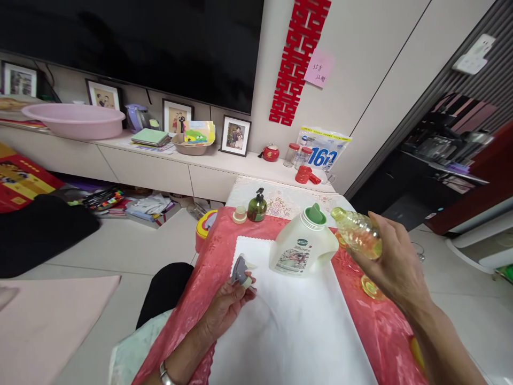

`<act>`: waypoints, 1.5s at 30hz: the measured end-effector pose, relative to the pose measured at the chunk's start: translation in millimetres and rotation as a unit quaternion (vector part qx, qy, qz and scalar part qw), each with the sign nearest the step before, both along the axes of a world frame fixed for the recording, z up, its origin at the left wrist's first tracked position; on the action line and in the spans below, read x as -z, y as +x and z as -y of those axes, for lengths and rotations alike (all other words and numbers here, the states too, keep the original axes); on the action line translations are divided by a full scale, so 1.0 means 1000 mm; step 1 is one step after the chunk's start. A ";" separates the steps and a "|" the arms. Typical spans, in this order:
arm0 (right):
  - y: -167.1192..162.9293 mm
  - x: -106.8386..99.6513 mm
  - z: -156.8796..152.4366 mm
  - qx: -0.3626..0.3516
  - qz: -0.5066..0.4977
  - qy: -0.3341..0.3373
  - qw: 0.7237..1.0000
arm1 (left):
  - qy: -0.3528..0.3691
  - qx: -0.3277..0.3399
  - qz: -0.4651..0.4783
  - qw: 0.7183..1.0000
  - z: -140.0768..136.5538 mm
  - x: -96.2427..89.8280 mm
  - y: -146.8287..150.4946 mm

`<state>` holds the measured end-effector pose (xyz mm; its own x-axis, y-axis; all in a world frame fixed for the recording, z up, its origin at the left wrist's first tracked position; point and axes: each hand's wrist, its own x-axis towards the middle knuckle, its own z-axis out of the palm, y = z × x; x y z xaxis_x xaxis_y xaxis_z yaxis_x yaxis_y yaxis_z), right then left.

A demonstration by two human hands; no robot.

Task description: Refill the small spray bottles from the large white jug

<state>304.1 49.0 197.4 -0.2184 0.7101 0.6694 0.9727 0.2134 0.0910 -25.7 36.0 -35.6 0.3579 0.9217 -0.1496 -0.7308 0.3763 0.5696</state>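
left hand (229, 300) and right hand (395, 259) both full, well apart

the left hand pinches a small grey piece (241, 271) with a pale part between thumb and fingers; a silver bracelet (165, 373) circles that wrist. the right hand is wrapped around the base of a yellow-tinted bottle (356, 232), which lies tilted in the air, its mouth pointing left.

a narrow gap shows between that mouth and the green spout (316, 215) of a white jug (292, 256). the jug stands upright, label toward the viewer, on the far right part of a white cloth (276, 337), its handle side near the cloth's right edge. a broad stretch of cloth runs between the two forearms and down to the bottom of the view, and a smaller strip separates the grey piece from the jug.

past the scalloped edges comes the red-covered tabletop (382, 334). on its right strip, just beside the right hand, sits a yellow ring-shaped thing (371, 287). near the far left corner, a green pump bottle (257, 208) stands beside a small pale jar (239, 214), with little margin to the side edge. a floral cover (280, 202) fills the far end, meeting a low white cabinet (150, 163).
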 end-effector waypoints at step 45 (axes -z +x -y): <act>-0.008 -0.064 -0.036 -0.019 0.323 -0.007 0.946 | 0.000 0.008 0.004 1.000 -0.001 -0.002 0.002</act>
